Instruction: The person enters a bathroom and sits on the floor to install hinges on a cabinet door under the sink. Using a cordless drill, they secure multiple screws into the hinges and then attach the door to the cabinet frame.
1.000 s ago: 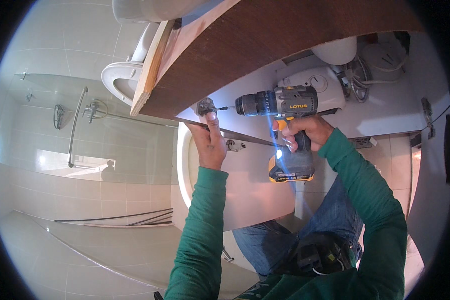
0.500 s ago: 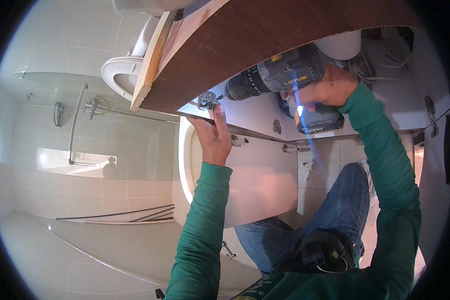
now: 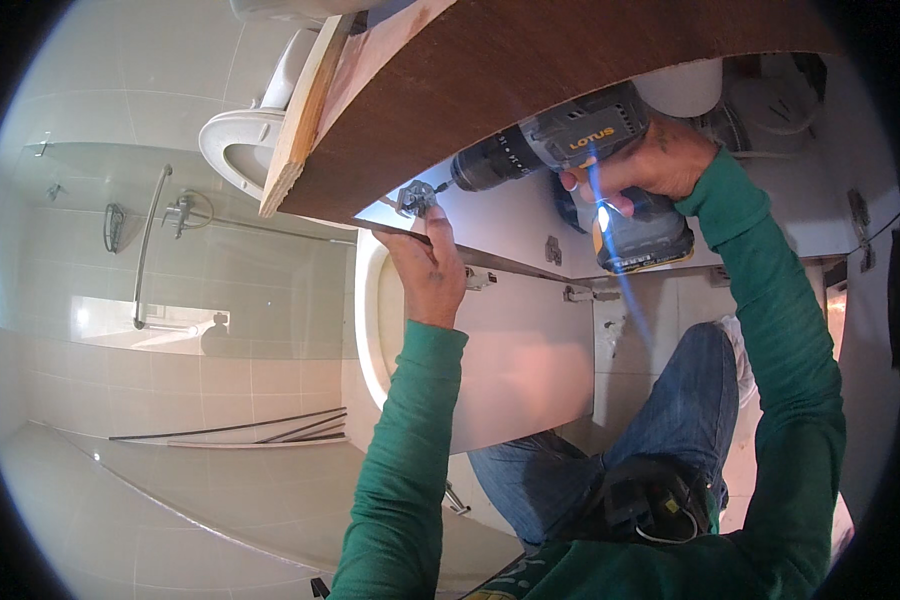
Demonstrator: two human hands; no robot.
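Drill (image 3: 570, 150) gripped in the right hand (image 3: 660, 160), fingers wrapped round its handle, bit tip pointed at a small metal bracket (image 3: 415, 197) under the brown wooden panel (image 3: 530, 80). Bracket pinched in place by the left hand (image 3: 425, 265), fingertips against the panel's lower edge. Toilet (image 3: 245, 150) just beyond, glass shower screen (image 3: 170, 250) further left.
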